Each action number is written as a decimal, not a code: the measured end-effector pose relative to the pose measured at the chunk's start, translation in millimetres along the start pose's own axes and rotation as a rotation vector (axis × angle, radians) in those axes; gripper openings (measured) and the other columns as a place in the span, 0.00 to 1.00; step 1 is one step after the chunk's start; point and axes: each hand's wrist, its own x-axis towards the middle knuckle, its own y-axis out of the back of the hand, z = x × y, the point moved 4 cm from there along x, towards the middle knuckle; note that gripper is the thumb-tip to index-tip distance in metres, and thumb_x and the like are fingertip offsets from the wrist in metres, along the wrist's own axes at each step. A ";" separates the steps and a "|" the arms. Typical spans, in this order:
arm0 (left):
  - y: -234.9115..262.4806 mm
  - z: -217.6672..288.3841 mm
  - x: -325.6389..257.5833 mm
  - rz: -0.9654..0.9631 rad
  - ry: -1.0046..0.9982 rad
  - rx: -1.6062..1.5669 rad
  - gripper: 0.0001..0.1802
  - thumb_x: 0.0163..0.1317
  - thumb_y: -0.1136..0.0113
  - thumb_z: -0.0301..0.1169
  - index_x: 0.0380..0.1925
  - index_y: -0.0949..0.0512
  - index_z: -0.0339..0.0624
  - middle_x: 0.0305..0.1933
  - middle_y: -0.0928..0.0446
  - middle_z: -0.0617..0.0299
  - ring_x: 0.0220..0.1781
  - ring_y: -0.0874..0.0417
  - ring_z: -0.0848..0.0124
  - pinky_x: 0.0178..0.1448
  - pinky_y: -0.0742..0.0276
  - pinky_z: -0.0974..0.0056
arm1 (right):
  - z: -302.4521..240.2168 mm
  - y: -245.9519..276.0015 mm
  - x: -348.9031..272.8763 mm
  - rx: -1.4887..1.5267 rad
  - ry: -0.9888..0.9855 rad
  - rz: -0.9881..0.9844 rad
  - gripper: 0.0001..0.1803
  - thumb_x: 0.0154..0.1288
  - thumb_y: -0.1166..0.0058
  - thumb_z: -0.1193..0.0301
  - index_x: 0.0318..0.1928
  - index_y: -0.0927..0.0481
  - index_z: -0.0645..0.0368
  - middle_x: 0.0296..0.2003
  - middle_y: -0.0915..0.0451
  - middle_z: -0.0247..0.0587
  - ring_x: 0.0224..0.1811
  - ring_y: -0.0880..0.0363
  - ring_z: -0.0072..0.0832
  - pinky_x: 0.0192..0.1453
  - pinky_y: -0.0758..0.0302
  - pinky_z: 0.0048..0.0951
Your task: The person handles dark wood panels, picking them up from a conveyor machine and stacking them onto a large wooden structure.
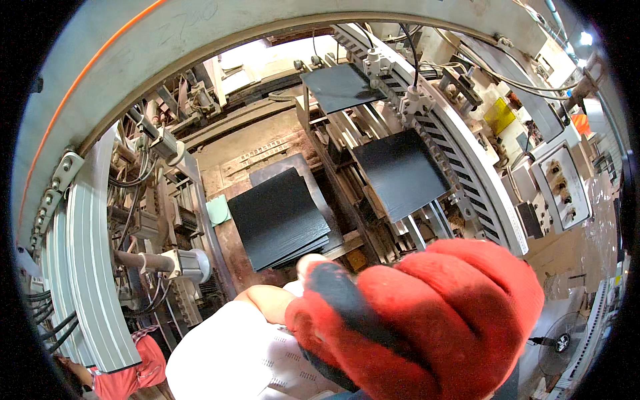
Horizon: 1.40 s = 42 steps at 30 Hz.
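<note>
- Main thing here is the stack of black sheets (275, 217), slightly fanned at its near edge, lying over a grey plate (322, 193) on the brownish machine bed (227, 157).
- Right hand (430, 320), in a red glove with black patches, shows up huge on the near right side of the stack. Fingers are curled into a fist — can't tell if there's anything inside.
- Left forearm (265, 301) is just nearer than the stack. Can't make out the left hand behind the red glove, so no clue how open it is or what it has.
- Pale green piece (219, 211) is just left of the stack.
- Black panel (402, 173) is right of the stack, and a second black panel (343, 88) is beyond it, to the right.
- Someone in red clothing (143, 367) is near left — well apart from the stack.
</note>
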 end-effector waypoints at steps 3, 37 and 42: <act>5.7 3.9 -9.3 -0.005 0.029 -0.016 0.07 0.58 0.44 0.22 0.38 0.26 0.36 0.42 0.27 0.53 0.41 0.24 0.61 0.48 0.31 0.61 | -5.4 -3.4 -4.3 0.068 -0.347 -0.005 0.18 0.36 0.27 0.65 0.33 0.17 0.44 0.23 0.24 0.26 0.19 0.30 0.24 0.21 0.36 0.24; 27.1 80.8 -36.5 0.157 -0.698 0.466 0.15 0.60 0.43 0.34 0.42 0.26 0.34 0.41 0.22 0.56 0.45 0.21 0.66 0.51 0.27 0.62 | 56.6 -205.8 -549.2 0.148 -1.648 -0.790 0.23 0.57 0.43 0.52 0.38 0.17 0.61 0.30 0.16 0.41 0.33 0.18 0.32 0.38 0.26 0.36; 40.6 56.7 -27.6 0.125 -0.609 0.382 0.18 0.63 0.44 0.38 0.45 0.27 0.33 0.42 0.22 0.55 0.47 0.21 0.66 0.53 0.27 0.62 | 55.1 -199.1 -485.1 0.025 -1.559 -0.795 0.20 0.54 0.46 0.51 0.35 0.17 0.55 0.31 0.19 0.51 0.38 0.21 0.51 0.40 0.27 0.45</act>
